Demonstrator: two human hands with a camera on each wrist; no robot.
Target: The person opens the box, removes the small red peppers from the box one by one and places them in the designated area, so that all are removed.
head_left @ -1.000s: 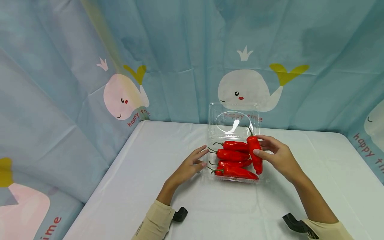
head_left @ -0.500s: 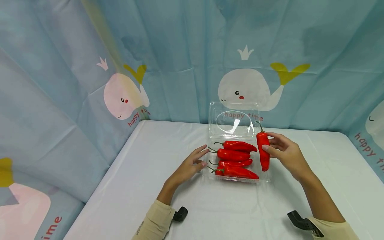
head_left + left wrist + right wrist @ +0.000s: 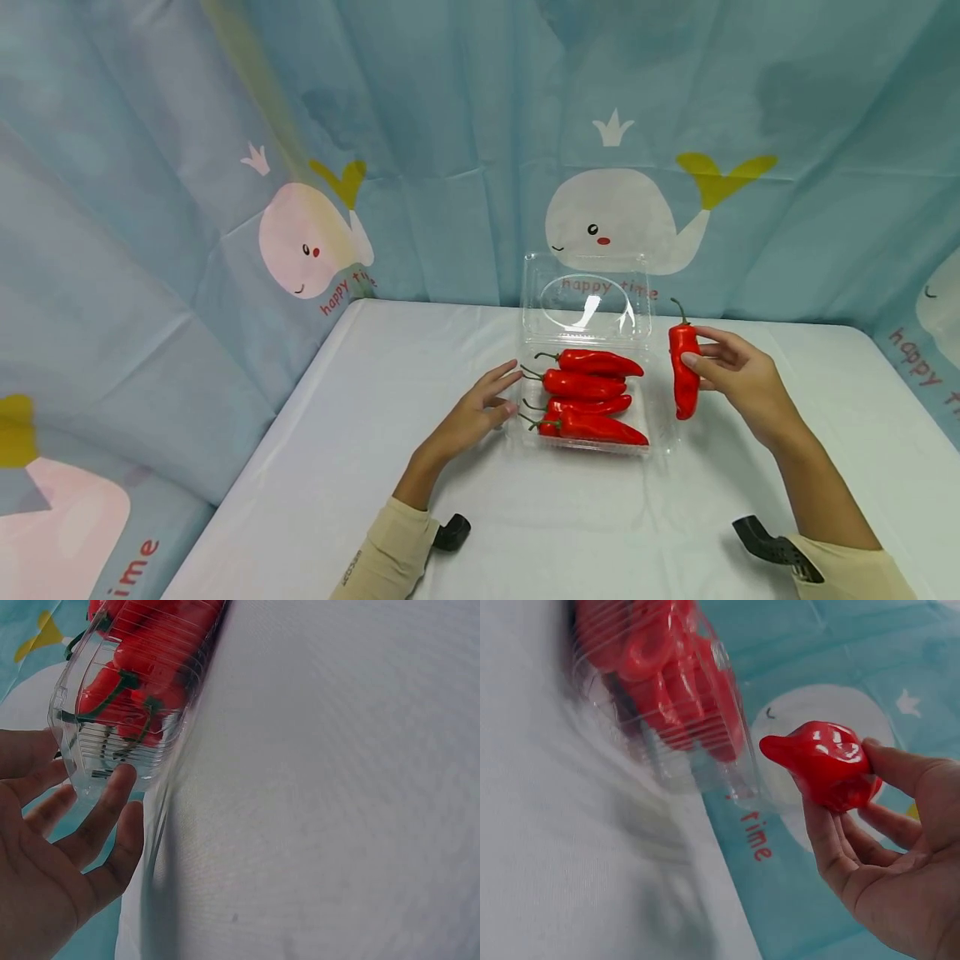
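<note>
My right hand (image 3: 746,379) pinches a red chili pepper (image 3: 684,371) between thumb and fingers, stem up, to the right of a clear plastic clamshell box (image 3: 592,447). In the right wrist view the same pepper (image 3: 829,765) shows its tip end toward the camera. Several more red chili peppers (image 3: 585,385) lie sideways in the box, their green stems pointing left. At the box's left side rests my left hand (image 3: 468,417), fingers loosely extended. The left wrist view has its fingertips (image 3: 120,784) at the ribbed end wall of the box.
The clear lid (image 3: 587,300) of the box is raised and leans back toward a blue curtain (image 3: 442,242) printed with whales. A white cloth (image 3: 360,433) covers the table. Black wrist mounts (image 3: 452,533) stick out from both sleeves.
My right hand has carried the upright pepper rightward, from over the box's right end to beside it. The left hand and the remaining peppers have barely moved.
</note>
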